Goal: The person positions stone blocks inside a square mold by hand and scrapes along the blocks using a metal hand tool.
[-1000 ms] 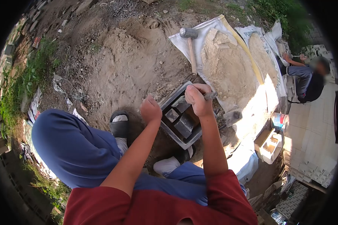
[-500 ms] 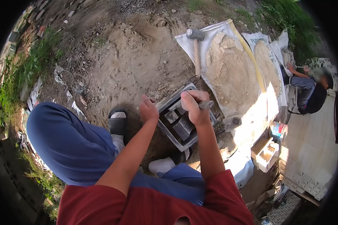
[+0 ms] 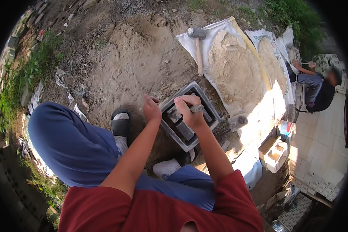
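A rectangular metal mould (image 3: 186, 148) with dark blocks inside rests on the dirt between my feet. My right hand (image 3: 189, 110) is above its middle, wrapped round the handle of a tool (image 3: 197, 108); the tool's working end is hidden under the hand. Beside the mould's left rim is my left hand (image 3: 152, 108), its fingers curled; whether it holds anything is hidden. A mallet (image 3: 197, 33) with a wooden handle lies beyond the mould, on the edge of a white sack (image 3: 185, 37).
Pale powder (image 3: 236, 73) is heaped on the sack. At the right are a hollow block (image 3: 276, 155), a clear container (image 3: 239, 122) and a bucket (image 3: 285, 128). A person (image 3: 317, 85) sits at the far right. My sandalled foot (image 3: 120, 125) is left of the mould.
My right hand has moved left and slightly down over the mould, still round the tool. The left hand stays near the left rim. The view has shifted a little.
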A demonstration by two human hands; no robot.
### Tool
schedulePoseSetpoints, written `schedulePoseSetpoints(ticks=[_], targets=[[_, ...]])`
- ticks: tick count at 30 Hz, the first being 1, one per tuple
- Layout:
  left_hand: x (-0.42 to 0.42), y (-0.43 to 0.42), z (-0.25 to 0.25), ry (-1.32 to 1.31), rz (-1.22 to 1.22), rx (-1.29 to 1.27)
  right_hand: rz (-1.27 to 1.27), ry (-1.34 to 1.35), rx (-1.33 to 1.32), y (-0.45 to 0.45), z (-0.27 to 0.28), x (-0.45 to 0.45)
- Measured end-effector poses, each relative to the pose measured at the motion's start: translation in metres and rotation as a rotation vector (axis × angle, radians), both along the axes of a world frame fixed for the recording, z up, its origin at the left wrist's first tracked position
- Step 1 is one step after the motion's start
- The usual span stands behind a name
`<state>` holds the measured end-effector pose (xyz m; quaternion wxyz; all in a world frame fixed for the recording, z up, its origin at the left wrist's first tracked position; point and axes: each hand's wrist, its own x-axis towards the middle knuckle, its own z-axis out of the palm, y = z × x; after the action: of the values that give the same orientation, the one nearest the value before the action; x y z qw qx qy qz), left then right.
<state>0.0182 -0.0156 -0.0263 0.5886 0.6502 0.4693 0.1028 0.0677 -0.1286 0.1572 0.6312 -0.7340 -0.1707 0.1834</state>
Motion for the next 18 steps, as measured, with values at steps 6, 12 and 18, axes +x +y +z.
schedulePoseSetpoints(ticks=[6, 12, 18], targets=[[-0.002, 0.002, 0.001, 0.006, -0.071, -0.004, 0.017, -0.182, 0.091, -0.011, -0.018, -0.002], [0.0, 0.001, -0.009, -0.04, -0.016, -0.057, -0.076, -0.106, 0.064, 0.002, -0.008, 0.011], [-0.003, 0.002, -0.002, -0.026, -0.097, 0.037, -0.11, -0.026, 0.089, -0.016, -0.009, 0.013]])
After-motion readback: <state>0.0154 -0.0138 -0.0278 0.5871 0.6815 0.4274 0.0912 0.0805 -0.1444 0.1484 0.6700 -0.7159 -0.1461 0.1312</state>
